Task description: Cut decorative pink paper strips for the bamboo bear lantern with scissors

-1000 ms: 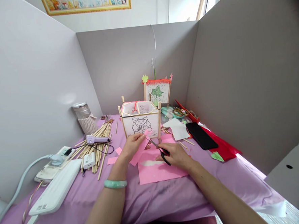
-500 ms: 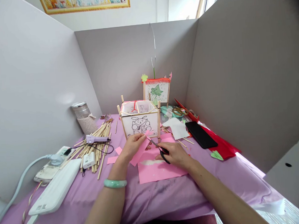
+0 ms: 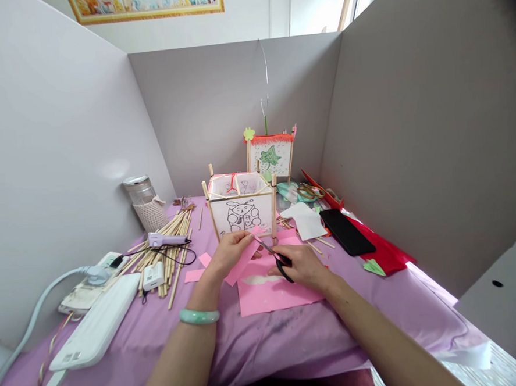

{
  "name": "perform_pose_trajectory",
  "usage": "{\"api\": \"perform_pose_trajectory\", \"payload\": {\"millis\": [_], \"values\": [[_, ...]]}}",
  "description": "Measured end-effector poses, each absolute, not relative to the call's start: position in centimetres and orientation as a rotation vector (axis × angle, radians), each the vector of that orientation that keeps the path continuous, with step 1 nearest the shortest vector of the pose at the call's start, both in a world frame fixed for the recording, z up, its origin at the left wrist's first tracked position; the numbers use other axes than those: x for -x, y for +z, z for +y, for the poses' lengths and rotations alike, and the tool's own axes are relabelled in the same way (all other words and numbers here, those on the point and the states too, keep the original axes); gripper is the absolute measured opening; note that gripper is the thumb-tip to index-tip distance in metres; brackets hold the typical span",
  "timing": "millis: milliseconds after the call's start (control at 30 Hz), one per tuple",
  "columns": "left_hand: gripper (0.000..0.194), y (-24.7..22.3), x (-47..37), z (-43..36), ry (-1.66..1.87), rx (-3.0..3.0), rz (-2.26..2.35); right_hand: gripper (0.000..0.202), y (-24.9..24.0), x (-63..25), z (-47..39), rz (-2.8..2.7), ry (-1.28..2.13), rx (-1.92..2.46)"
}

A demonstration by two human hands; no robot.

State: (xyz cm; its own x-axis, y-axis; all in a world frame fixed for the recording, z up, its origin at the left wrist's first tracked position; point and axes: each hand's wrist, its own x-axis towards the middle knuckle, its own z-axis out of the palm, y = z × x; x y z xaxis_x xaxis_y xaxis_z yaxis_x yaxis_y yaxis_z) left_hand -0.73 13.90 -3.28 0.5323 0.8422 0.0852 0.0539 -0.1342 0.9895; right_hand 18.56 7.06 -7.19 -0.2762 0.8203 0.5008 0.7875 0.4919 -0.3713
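Note:
My left hand [image 3: 230,252] pinches a strip of pink paper [image 3: 242,265], which slants down between the thumb and the wrist side. In my right hand [image 3: 304,264] is a pair of scissors [image 3: 284,268] with black handles; their blades reach up and left to the paper's edge near my left fingertips. Below both hands lies a larger pink sheet [image 3: 269,302] with a whitish patch on it. Just behind stands a box-shaped lantern [image 3: 243,214] of wooden sticks and white panels, a rabbit-like figure drawn on its front.
Wooden sticks [image 3: 172,227], a lilac glue gun [image 3: 167,239] and a white power bank-like block [image 3: 95,322] lie left. A glass bottle [image 3: 145,203] stands behind them. A black phone [image 3: 346,232] rests at right. Another lantern [image 3: 271,157] stands at the back, between grey partitions [image 3: 235,101].
Almost nothing differs. Both hands stay in place, with the scissors at the edge of the pink paper; any shift is very slight.

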Motion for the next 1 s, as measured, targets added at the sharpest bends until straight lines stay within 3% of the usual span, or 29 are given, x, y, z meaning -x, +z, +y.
{"api": "perform_pose_trajectory", "payload": {"millis": [1000], "values": [[0.033,-3.57,0.74,14.1,0.797,-1.52,0.757,0.036,-7.81,-18.88,7.7,-2.082,0.037,1.322]]}}
